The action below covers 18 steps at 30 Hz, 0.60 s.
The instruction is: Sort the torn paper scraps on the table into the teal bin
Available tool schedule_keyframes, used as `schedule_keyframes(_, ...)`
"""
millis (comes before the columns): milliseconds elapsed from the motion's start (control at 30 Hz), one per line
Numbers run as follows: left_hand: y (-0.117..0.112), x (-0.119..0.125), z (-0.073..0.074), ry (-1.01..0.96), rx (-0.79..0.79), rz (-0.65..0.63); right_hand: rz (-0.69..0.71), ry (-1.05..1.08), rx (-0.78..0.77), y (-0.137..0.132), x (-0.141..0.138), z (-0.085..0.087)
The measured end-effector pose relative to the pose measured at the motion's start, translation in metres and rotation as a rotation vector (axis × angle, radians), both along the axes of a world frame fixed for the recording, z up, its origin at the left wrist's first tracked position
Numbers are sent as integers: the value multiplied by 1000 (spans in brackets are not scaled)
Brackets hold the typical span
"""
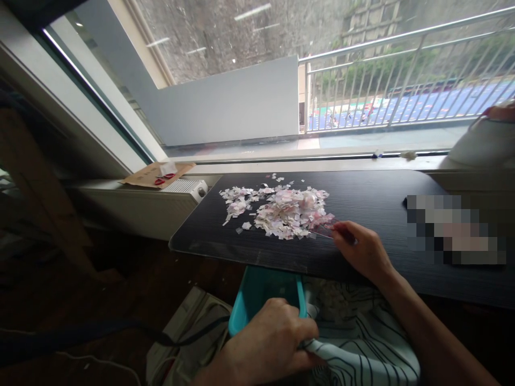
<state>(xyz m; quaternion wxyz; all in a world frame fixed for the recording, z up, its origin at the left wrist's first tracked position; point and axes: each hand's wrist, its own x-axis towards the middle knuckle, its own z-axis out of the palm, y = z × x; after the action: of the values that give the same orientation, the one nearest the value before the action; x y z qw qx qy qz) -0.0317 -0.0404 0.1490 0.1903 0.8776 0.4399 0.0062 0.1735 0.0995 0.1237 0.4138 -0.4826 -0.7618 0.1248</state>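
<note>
A heap of small paper scraps, mostly white with some pink, lies on the black tabletop. At the heap's right edge, my right hand is closed in a pinch on a thin clear plastic piece, partly lost among the scraps. My left hand, lower and nearer to me, is closed around the edge of a pale cloth bag with dark lines. Its fingertips are partly hidden. Just beyond that hand, below the table edge, is a turquoise plastic bin.
Red-handled scissors lie on a brown envelope atop the white radiator. A pixelated object is on the table's right side. The window sill runs behind the table. A white cable trails across the floor.
</note>
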Motion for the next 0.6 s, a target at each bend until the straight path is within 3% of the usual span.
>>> schedule_keyframes(300, 1, 0, 5, 11, -31, -9, -57, 34, -46, -3, 2, 1)
schedule_keyframes(467, 1, 1, 5, 29, -32, -9, 30, -14, -38, -2, 1, 1)
schedule_keyframes(600, 0, 1, 4, 28, -28, -5, -62, -4, -62, -2, 2, 1)
